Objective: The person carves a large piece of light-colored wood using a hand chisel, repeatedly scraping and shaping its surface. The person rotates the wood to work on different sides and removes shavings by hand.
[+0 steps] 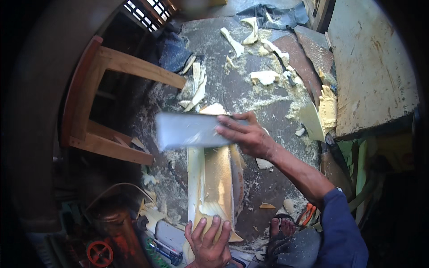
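"How are you placed?"
"My right hand (248,134) grips a blurred flat panel (187,129) over the foam block's (218,178) far part, mid-scene, arm (301,174) slanting in from near right; my left hand (210,239) spreads its fingers over the near end."

The flat grey panel (187,130) is blurred, hiding part of the foam (218,174).
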### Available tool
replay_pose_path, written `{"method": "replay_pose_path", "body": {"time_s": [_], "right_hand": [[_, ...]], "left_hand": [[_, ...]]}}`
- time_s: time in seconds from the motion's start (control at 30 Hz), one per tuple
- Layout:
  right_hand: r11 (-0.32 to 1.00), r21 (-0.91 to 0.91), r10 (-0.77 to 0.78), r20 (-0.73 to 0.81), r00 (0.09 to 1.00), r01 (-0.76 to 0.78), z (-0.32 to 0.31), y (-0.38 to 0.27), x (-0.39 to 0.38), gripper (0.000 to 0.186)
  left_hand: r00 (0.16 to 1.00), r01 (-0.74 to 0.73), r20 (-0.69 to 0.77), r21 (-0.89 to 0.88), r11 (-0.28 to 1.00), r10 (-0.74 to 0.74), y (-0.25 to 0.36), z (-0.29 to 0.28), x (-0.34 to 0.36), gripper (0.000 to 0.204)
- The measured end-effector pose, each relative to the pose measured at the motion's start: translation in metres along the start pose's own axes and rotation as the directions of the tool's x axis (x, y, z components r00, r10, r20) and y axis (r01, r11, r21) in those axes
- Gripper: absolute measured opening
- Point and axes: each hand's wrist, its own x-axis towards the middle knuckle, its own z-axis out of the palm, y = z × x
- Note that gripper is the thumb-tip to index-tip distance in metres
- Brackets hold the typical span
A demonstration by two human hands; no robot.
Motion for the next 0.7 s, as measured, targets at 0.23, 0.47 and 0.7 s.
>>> {"method": "replay_pose_path", "body": {"time_s": [0.23, 0.47, 0.7], "right_hand": [[0.998, 0.017, -0.063, -0.024, 0.998, 0.063, 0.005, 0.002, 0.003, 0.070], [1.000, 0.003, -0.024, -0.085, 0.996, 0.024, 0.012, -0.002, -0.005, 0.067], [0.701, -0.483, 0.570, -0.061, 0.819, -0.524, -0.003, 0.018, -0.025, 0.057]], "left_hand": [[1.000, 0.021, -0.011, -0.019, 1.000, -0.021, -0.007, 0.005, -0.006, 0.066], [1.000, 0.000, -0.031, -0.012, 1.000, 0.000, -0.009, 0.005, -0.008, 0.067], [0.997, 0.010, -0.073, -0.039, 0.999, -0.012, -0.003, 0.007, -0.008, 0.068]]}}
